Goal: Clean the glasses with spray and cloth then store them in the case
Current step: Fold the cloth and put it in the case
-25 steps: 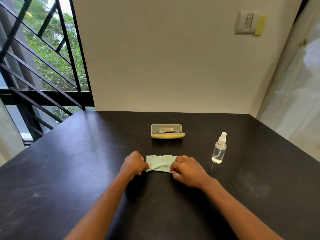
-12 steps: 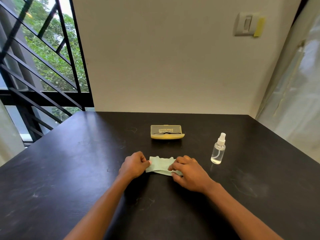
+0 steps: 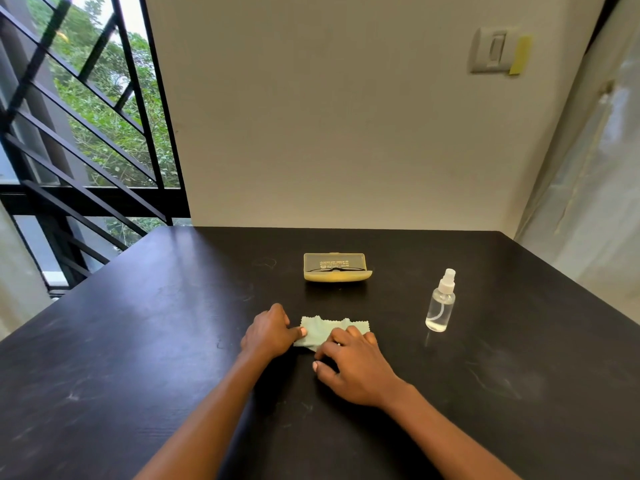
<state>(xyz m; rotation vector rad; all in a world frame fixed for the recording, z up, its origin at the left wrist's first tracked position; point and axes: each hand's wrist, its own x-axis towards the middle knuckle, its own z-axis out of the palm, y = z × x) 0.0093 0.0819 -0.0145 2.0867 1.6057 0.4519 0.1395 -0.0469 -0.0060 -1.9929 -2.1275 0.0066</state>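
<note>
A pale green cloth [image 3: 317,332] lies folded on the black table [image 3: 138,341]. My left hand [image 3: 268,332] pinches its left edge, thumb on top. My right hand [image 3: 353,363] lies over its right part with fingers bent on the fabric; whether it grips is unclear. Behind the cloth stands a yellow glasses case [image 3: 336,268], lid up, with dark-framed glasses [image 3: 334,270] lying inside. A small clear spray bottle [image 3: 440,303] with a white nozzle stands upright to the right of the cloth.
A beige wall rises right behind the table's far edge, with a light switch [image 3: 493,51] high up. A black-barred window [image 3: 86,133] is at the left. A pale curtain [image 3: 588,202] hangs along the right side.
My right hand has slid toward me and leftward over the cloth, covering more of its right half. The cloth looks more bunched. My left hand stays at the left edge.
</note>
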